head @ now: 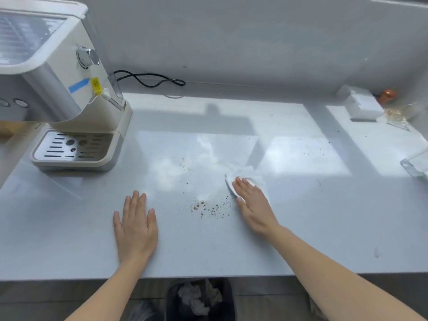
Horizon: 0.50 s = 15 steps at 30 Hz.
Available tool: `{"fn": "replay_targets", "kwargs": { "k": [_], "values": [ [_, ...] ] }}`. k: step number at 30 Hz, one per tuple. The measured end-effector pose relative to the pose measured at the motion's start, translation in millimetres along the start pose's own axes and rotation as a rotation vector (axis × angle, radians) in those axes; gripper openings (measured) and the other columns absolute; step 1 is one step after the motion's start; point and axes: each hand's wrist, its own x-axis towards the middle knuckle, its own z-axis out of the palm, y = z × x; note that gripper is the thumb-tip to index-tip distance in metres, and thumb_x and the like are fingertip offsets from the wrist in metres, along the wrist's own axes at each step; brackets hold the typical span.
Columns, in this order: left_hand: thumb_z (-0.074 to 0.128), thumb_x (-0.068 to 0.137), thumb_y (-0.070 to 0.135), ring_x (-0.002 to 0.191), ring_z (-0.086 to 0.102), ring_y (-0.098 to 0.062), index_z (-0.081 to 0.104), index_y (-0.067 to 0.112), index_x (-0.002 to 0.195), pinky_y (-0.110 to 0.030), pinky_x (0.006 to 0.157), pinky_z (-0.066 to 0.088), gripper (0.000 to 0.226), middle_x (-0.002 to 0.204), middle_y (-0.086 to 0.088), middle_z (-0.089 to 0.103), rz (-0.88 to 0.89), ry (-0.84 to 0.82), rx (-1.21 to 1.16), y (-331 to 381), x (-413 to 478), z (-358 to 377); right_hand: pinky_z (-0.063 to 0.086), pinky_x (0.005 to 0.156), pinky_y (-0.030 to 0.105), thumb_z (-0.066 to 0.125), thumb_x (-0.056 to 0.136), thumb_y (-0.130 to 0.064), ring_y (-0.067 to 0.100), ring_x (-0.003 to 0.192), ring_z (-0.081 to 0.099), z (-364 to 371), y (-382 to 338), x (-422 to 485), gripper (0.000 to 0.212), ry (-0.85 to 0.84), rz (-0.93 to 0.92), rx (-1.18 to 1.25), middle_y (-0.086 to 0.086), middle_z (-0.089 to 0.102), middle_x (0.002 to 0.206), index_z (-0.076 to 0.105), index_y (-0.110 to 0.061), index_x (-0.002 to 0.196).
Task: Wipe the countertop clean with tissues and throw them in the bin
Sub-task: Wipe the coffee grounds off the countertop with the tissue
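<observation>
A pale grey countertop (301, 239) fills the view. My right hand (253, 205) lies flat on a white tissue (251, 173), pressing it onto the counter right of centre. Brown crumbs (208, 208) are scattered just left of that hand, with a white powdery smear (171, 172) beyond them. My left hand (135, 224) rests flat on the counter, fingers together, holding nothing. Below the counter's front edge stands a black bin (229, 297) with crumpled tissues (196, 300) inside.
A cream coffee machine (62, 93) with a drip tray (74, 147) stands at the left, its black cord (150, 79) trailing along the wall. A white tissue box (361, 105) and an orange item (389, 95) sit at the far right, a clear glass container (416, 166) at the right edge.
</observation>
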Motion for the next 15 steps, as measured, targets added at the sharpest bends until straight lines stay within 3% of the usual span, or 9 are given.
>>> {"fn": "replay_targets", "kwargs": {
  "k": [6,15],
  "values": [
    [0.028,0.098,0.03,0.146,0.006,-0.012,0.022,0.019,0.147,-0.04,0.118,-0.002,0.051,0.158,0.003,0.016,-0.004,-0.009,0.0,1,-2,-3,-0.01,0.114,0.017,0.026,0.101,-0.029,-0.007,0.142,-0.004,41,-47,-40,0.048,-0.113,-0.157,0.017,-0.018,0.012,0.156,0.022,-0.029,0.149],
    [0.028,0.098,0.031,0.146,0.007,-0.012,0.022,0.019,0.147,-0.04,0.118,-0.001,0.051,0.158,0.003,0.016,-0.002,-0.012,0.005,2,-1,-5,-0.002,0.118,0.019,0.028,0.101,-0.027,-0.011,0.141,0.002,47,-62,-57,0.046,-0.117,-0.159,0.149,-0.019,0.02,0.154,0.029,-0.028,0.147]
  ]
}}
